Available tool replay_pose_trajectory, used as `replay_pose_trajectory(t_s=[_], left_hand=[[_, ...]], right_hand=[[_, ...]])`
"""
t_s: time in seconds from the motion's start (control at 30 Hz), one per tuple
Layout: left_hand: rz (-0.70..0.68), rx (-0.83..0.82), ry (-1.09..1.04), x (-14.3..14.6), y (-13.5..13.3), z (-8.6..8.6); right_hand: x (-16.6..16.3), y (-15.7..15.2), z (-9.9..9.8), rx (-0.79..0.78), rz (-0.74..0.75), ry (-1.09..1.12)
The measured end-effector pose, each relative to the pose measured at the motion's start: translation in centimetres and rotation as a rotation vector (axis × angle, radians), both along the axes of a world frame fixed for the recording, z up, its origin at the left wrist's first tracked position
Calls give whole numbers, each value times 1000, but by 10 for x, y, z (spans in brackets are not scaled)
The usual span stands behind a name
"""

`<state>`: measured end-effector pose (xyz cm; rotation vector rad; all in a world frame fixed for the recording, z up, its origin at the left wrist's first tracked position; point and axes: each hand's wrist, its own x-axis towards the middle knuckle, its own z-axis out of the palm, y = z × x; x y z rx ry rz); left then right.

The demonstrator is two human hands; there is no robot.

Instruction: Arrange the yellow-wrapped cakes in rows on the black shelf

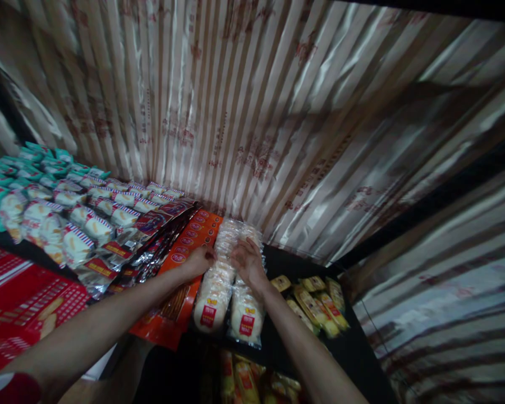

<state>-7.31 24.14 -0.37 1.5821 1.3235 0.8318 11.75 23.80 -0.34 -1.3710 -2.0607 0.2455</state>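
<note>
Two rows of clear-wrapped, round white snack packets (210,306) with red and yellow labels stretch from the front of a black shelf (280,258) to its back. My left hand (200,261) lies at the left edge of the left row, above an orange bag. Its fingers are bent together against the wrappers, and what they pinch, if anything, is hidden. Over the right row, my right hand (249,262) rests on the packets, fingers bent and apart, its thumb toward the left row.
An orange snack bag (189,238) adjoins the left row, beside brown-red bags (138,247). Farther left are striped white packets (92,221), green packets (46,163) and a red basket (21,303). Yellow packets (313,306) lie right. A striped, shiny curtain (235,112) hangs behind.
</note>
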Motion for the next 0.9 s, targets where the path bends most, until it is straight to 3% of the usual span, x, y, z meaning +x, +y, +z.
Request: replay_pose_trajectory(t_s=[0.23, 0.37, 0.53, 0.7, 0.9], left_hand=[[60, -4, -27, 8, -5, 6], [75, 56, 102, 1, -8, 7], [37, -30, 247, -18, -17, 4], [-29, -36, 83, -20, -21, -3], [77, -9, -142, -7, -22, -8]], right_hand=[[3, -11, 2, -44, -5, -70], [-1, -8, -3, -57, -9, -39], [-3, -6, -6, -67, 15, 2], [-5, -8, -3, -54, 14, -4], [-5, -19, 4, -40, -15, -27]])
